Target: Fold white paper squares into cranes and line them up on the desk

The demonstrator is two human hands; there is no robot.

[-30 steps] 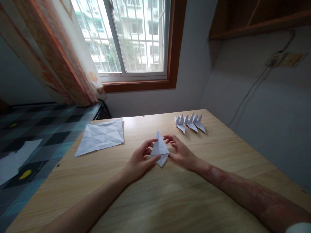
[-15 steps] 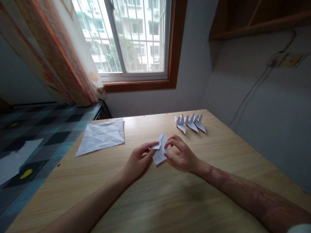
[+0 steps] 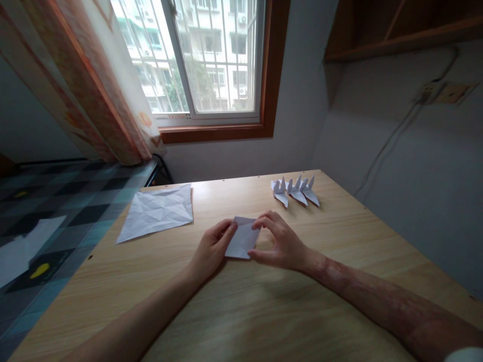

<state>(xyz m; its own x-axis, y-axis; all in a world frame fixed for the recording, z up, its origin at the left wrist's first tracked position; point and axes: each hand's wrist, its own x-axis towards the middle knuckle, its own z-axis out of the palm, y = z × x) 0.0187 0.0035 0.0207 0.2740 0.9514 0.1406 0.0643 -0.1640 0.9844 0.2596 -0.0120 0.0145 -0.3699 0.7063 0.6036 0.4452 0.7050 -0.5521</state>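
Note:
A small folded piece of white paper [image 3: 241,240], roughly square in outline, is held between my two hands over the wooden table [image 3: 264,311]. My left hand [image 3: 214,245] pinches its left edge, with the thumb on top. At the opposite side, my right hand [image 3: 282,242] grips it by the edges, index finger at the upper right corner and thumb at the lower right corner. Beyond my right hand, three folded paper cranes [image 3: 296,191] stand in a row near the far edge.
A creased white sheet [image 3: 158,211] lies flat at the table's far left. Left of the table is a bed with a checked cover [image 3: 86,191] and loose white papers [image 3: 30,249] on it. A window [image 3: 219,60] is ahead; a cord [image 3: 388,143] hangs on the right wall.
The paper in my hands has gone from a pointed kite-like shape to a broader square-like one. My right thumb has moved down to its lower corner. The cranes and creased sheet stay put.

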